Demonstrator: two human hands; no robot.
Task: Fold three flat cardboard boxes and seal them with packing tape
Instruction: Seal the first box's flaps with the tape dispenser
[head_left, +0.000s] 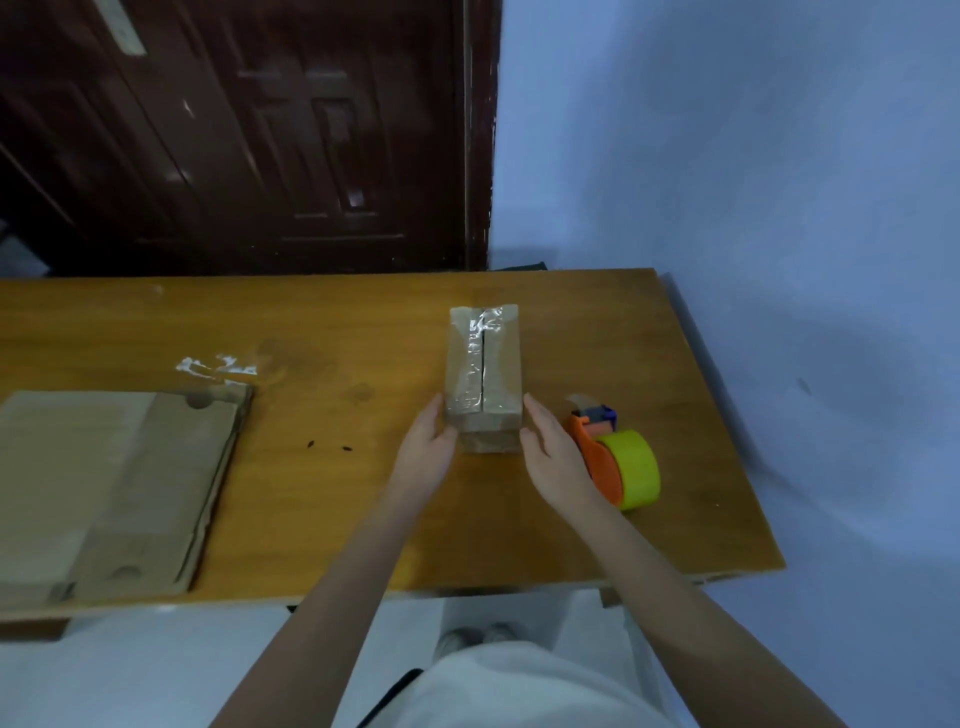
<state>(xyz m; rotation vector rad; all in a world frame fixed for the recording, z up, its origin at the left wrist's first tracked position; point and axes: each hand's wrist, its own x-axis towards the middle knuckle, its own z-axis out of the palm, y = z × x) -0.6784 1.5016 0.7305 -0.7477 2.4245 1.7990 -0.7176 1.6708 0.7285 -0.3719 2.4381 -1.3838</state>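
The taped box (484, 376) is flanked at its near end by the left hand (427, 448) and right hand (553, 451), fingers straight, its long axis running away across the bench (332, 467).

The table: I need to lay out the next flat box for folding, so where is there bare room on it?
The widest bare patch of the table lies between the flat cardboard stack and the taped box. The far strip beyond the stack is mostly free, but for tape scraps. Crowded: the right, where the tape dispenser sits beside the right hand.
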